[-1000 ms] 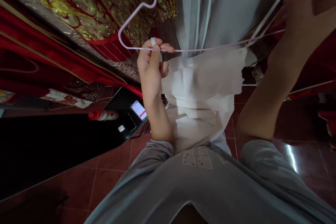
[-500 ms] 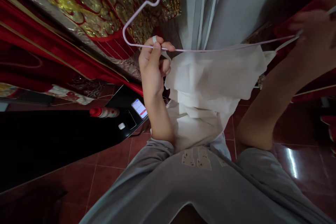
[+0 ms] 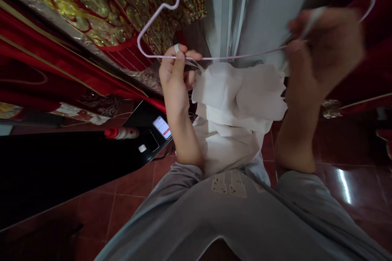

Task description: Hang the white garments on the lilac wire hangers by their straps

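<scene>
The left hand (image 3: 177, 77) has its grip clamped on the hanger's bottom edge; the right hand (image 3: 329, 51), blurred, seems to pinch a strap (image 3: 313, 21).

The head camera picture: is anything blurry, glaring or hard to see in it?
In the head view, the right hand is smeared by blur, while the left hand is much sharper; a bright streak of glare crosses the red floor tiles; the black tabletop sinks into darkness, though the phone screen glows.
</scene>
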`<state>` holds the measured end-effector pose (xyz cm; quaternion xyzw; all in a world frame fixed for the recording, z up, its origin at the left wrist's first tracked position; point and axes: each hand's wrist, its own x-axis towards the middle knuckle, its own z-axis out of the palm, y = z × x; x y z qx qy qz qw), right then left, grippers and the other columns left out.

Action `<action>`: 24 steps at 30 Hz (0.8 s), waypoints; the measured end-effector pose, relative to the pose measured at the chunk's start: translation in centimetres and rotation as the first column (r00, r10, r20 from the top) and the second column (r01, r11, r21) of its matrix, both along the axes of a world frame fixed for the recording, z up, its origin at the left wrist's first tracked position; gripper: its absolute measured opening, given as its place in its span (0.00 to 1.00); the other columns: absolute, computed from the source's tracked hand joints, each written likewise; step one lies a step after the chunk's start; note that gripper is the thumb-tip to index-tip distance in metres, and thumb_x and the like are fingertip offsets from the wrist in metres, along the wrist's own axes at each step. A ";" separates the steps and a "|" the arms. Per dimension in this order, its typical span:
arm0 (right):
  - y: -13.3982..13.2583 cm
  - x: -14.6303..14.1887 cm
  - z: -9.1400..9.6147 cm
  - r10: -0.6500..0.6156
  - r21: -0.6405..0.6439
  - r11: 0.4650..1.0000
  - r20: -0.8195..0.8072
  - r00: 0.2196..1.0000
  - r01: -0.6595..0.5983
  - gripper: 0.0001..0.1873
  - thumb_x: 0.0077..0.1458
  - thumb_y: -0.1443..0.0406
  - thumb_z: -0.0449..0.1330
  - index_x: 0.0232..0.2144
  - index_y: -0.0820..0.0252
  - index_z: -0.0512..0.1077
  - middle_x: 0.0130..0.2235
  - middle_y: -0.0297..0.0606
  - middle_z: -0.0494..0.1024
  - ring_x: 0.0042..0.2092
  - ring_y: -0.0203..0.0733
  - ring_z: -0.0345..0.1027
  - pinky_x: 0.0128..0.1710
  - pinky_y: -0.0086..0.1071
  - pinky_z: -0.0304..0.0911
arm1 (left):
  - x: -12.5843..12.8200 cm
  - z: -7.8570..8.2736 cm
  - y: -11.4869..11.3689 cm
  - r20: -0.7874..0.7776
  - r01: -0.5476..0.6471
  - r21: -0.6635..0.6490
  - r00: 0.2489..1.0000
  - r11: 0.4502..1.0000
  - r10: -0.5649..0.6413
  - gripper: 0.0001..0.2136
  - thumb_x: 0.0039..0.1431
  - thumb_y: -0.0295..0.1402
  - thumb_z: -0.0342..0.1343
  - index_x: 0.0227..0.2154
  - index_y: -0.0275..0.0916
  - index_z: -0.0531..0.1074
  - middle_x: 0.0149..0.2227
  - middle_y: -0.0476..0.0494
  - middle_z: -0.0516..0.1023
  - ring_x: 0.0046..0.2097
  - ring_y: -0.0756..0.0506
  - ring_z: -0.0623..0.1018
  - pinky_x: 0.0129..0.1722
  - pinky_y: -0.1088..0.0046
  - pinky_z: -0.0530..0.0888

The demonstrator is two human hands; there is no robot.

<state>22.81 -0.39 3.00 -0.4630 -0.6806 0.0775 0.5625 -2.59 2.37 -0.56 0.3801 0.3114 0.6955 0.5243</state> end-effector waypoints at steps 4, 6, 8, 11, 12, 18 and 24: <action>0.2 -2.2 -1.1 0.124 0.019 0.991 0.180 0.976 -0.130 0.11 0.66 0.55 0.58 0.45 0.50 0.74 0.45 0.37 0.82 0.48 0.43 0.76 0.53 0.42 0.68 | 0.1 0.9 -0.9 -0.037 -0.061 -0.035 0.998 0.998 0.059 0.10 0.77 0.29 0.52 0.36 0.41 0.72 0.34 0.45 0.77 0.21 0.52 0.62 0.23 0.72 0.59; 0.6 -2.2 -1.6 0.109 0.063 0.991 0.185 0.977 -0.122 0.10 0.67 0.55 0.57 0.43 0.49 0.75 0.44 0.34 0.82 0.45 0.42 0.77 0.53 0.43 0.67 | 0.4 1.5 -1.6 -0.089 -0.078 -0.017 0.993 0.997 0.076 0.08 0.76 0.31 0.55 0.37 0.42 0.74 0.36 0.43 0.79 0.22 0.49 0.67 0.22 0.72 0.61; 0.8 -2.0 -1.9 0.096 0.125 0.985 0.163 0.982 -0.117 0.11 0.69 0.55 0.56 0.42 0.48 0.76 0.41 0.31 0.82 0.42 0.40 0.76 0.52 0.42 0.65 | 0.7 2.1 -2.2 -0.140 -0.099 0.003 0.985 0.995 0.099 0.08 0.74 0.36 0.57 0.37 0.44 0.75 0.38 0.41 0.81 0.23 0.47 0.69 0.20 0.71 0.62; 0.7 -1.7 -2.3 0.088 0.156 0.982 0.126 0.988 -0.107 0.10 0.70 0.57 0.55 0.42 0.46 0.77 0.41 0.29 0.82 0.42 0.39 0.75 0.51 0.41 0.63 | 1.0 2.4 -2.7 -0.150 -0.209 0.045 0.965 0.977 0.213 0.08 0.73 0.38 0.54 0.38 0.45 0.75 0.42 0.40 0.83 0.22 0.48 0.66 0.17 0.72 0.57; 0.7 -1.6 -2.4 0.090 0.161 0.981 0.109 0.990 -0.107 0.09 0.70 0.58 0.56 0.42 0.47 0.77 0.41 0.29 0.82 0.43 0.39 0.75 0.51 0.41 0.63 | 0.9 2.3 -2.7 -0.132 -0.272 0.060 0.952 0.961 0.277 0.08 0.73 0.36 0.51 0.39 0.44 0.75 0.45 0.40 0.83 0.22 0.48 0.66 0.16 0.72 0.56; 0.9 -2.2 -3.0 0.124 0.117 0.985 0.017 0.992 -0.125 0.09 0.69 0.57 0.56 0.42 0.47 0.76 0.43 0.32 0.82 0.46 0.41 0.76 0.53 0.44 0.66 | -1.6 0.6 -1.6 -0.087 -0.681 0.248 0.693 0.690 0.715 0.11 0.67 0.21 0.46 0.43 0.35 0.73 0.49 0.37 0.82 0.40 0.47 0.79 0.34 0.77 0.74; -0.1 -5.2 -3.4 0.120 0.073 0.991 -0.124 0.985 -0.111 0.09 0.69 0.58 0.56 0.41 0.51 0.75 0.43 0.32 0.82 0.48 0.40 0.75 0.52 0.42 0.69 | -4.5 1.0 -0.6 -0.144 -0.621 0.578 0.560 0.529 0.816 0.18 0.58 0.14 0.46 0.38 0.34 0.80 0.47 0.38 0.85 0.56 0.42 0.81 0.60 0.63 0.76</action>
